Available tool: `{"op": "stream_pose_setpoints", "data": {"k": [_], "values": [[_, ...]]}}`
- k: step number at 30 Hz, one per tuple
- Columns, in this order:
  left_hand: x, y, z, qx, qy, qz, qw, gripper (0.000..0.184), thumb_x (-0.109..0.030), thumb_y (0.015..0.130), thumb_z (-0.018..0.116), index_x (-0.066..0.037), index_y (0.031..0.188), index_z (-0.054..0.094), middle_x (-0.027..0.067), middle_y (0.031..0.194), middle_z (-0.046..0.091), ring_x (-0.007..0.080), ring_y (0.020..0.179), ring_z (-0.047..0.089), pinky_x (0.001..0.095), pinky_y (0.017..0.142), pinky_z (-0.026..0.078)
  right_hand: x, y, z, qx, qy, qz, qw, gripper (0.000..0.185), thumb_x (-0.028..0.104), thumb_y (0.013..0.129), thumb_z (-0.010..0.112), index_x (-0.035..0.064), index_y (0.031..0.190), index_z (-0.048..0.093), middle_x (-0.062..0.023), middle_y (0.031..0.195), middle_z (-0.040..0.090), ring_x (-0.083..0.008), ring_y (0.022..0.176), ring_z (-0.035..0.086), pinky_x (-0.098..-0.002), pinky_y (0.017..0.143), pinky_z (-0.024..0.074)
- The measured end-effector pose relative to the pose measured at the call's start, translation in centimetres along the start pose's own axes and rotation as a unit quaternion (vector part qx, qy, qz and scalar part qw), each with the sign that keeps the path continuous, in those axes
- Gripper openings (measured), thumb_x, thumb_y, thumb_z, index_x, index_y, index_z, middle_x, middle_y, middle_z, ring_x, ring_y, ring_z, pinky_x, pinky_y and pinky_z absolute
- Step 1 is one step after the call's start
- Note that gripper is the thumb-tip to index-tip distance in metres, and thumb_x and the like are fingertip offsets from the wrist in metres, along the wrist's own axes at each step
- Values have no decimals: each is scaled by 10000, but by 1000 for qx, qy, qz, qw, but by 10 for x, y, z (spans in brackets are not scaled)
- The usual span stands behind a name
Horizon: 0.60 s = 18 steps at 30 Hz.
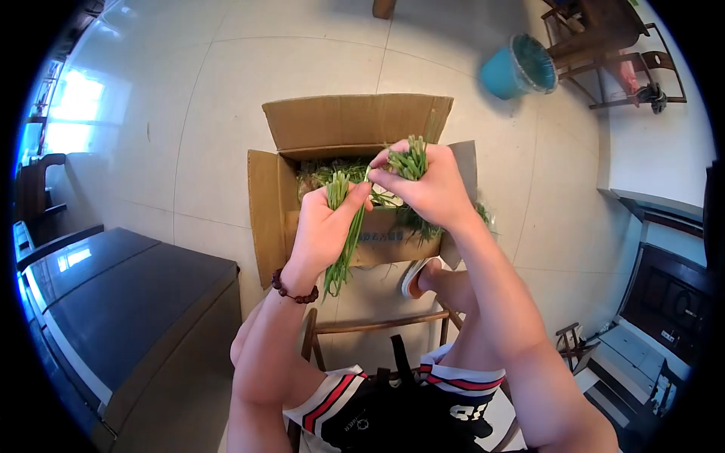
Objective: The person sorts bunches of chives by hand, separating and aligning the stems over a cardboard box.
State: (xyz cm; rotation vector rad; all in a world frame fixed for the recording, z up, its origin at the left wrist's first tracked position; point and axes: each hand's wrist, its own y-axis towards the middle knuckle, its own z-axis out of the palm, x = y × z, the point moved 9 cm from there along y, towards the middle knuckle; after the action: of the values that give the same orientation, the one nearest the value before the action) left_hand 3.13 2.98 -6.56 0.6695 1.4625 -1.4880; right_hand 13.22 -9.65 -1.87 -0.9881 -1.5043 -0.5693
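Observation:
My left hand (319,228) is closed around a bunch of long, thin green vegetable stalks (342,260), with pale cut ends up and tips hanging toward me. Another bunch of green stalks (410,160) is gripped in my right hand (438,189); its leafy part hangs below the palm. The thumbs and fingertips of both hands nearly meet, and something small and pale shows between them. Both hands are above an open cardboard box (355,124), its flaps spread. Loose greens (321,167) lie inside, partly hidden by my hands.
A blue bucket (502,72) with a plastic liner stands at the far right, beside wooden furniture (604,34). A dark-topped cabinet or table (136,291) is at my left. My shoe (413,279) is close to the box's near side. A wooden bar (381,327) crosses before my seat.

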Motion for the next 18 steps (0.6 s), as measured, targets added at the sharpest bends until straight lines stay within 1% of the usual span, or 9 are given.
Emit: {"op": "stream_pose_setpoints", "data": {"k": [2, 4, 8, 11, 13, 14, 15, 17, 18], "values": [[-1, 0, -3, -8, 4, 0, 1000, 330, -301, 1013, 662, -64, 784, 671, -93, 660, 501, 14, 609, 400, 235, 540, 305, -2, 2, 1, -2, -8, 9, 1000, 135, 81, 849, 771, -22, 923, 725, -30, 810, 692, -110, 796, 642, -284, 723, 507], [0, 1, -6, 2, 9, 12, 1000, 331, -301, 1011, 664, -63, 782, 669, -90, 662, 503, 17, 613, 402, 235, 543, 307, -10, 3, 6, 39, 2, 34, 999, 177, 143, 832, 794, -1, 915, 734, -6, 723, 676, -77, 664, 597, -271, 620, 485], [-4, -1, -5, 29, 14, 2, 999, 332, -298, 1009, 667, -60, 778, 665, -84, 660, 499, 24, 614, 400, 237, 546, 312, -8, 2, 9, 59, 48, 53, 996, 173, 159, 843, 782, 7, 907, 730, 10, 689, 643, -60, 592, 554, -250, 546, 440], [-7, 1, -2, 30, 14, 44, 998, 333, -294, 1010, 666, -59, 774, 664, -85, 646, 485, 22, 601, 391, 238, 533, 306, -16, 4, 5, 48, 131, 65, 988, 157, 157, 857, 772, 10, 870, 717, 13, 666, 618, -47, 548, 516, -236, 503, 398], [-4, 2, -5, 25, 10, 35, 999, 335, -295, 1012, 663, -59, 774, 662, -87, 643, 480, 20, 594, 389, 238, 528, 304, -27, 8, -16, -30, 209, 102, 972, 163, 165, 866, 773, 16, 845, 708, 17, 648, 601, -44, 548, 513, -231, 507, 394], [-2, 2, -7, 20, 5, 26, 999, 337, -295, 1014, 659, -58, 774, 660, -88, 640, 475, 18, 588, 387, 238, 522, 302, -26, 8, -20, -35, 210, 109, 971, 192, 183, 876, 772, 11, 830, 699, 16, 642, 598, -48, 542, 510, -241, 503, 394], [-1, 4, -7, 20, 5, 26, 999, 337, -295, 1014, 659, -58, 774, 660, -88, 640, 475, 18, 588, 387, 238, 522, 302, -29, 8, -22, -36, 209, 109, 971, 192, 183, 876, 772, 11, 830, 699, 16, 642, 598, -48, 542, 510, -241, 503, 394], [3, 6, -12, 0, -11, 24, 1000, 349, -304, 1025, 642, -63, 772, 656, -91, 643, 476, 14, 579, 380, 234, 519, 293, -36, 7, -27, -42, 45, 112, 992, 210, 193, 877, 773, -6, 841, 717, 8, 656, 624, -59, 579, 539, -264, 541, 431], [0, 5, -11, 1, -10, 23, 1000, 349, -304, 1025, 642, -63, 772, 656, -91, 643, 476, 14, 579, 380, 234, 519, 293, -33, 7, -23, -25, 4, 100, 995, 201, 184, 860, 783, -13, 866, 741, -2, 685, 661, -73, 633, 570, -286, 604, 469]]}}
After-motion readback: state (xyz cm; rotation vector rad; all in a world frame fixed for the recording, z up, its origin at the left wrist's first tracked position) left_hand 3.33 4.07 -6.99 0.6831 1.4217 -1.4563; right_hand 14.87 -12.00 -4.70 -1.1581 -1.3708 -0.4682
